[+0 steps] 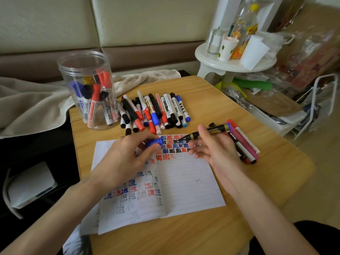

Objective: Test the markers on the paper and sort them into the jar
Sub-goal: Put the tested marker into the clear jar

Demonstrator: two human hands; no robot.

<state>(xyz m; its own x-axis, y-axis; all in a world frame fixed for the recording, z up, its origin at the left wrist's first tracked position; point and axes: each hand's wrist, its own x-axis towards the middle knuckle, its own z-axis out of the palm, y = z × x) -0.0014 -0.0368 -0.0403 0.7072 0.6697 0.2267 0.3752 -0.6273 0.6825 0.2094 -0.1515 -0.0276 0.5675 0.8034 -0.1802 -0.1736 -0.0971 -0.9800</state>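
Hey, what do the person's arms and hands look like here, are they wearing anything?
Both forearms are bare as far as the view shows: no sleeves in sight. The left hand and right hand wear no gloves, and no rings, watch or bracelets are visible. Fingernails look short and unpainted.

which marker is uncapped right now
The black-and-gold marker in the right hand, its bare tip over the paper. The left hand holds its blue cap.

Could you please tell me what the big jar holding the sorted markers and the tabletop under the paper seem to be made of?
The tall clear cylindrical jar looks like thin transparent plastic: the markers inside show through, and its wall has soft glossy highlights; glass cannot be ruled out. The light tan table appears to be wood or wood-look laminate, with fine straight grain lines and a smooth matte finish.
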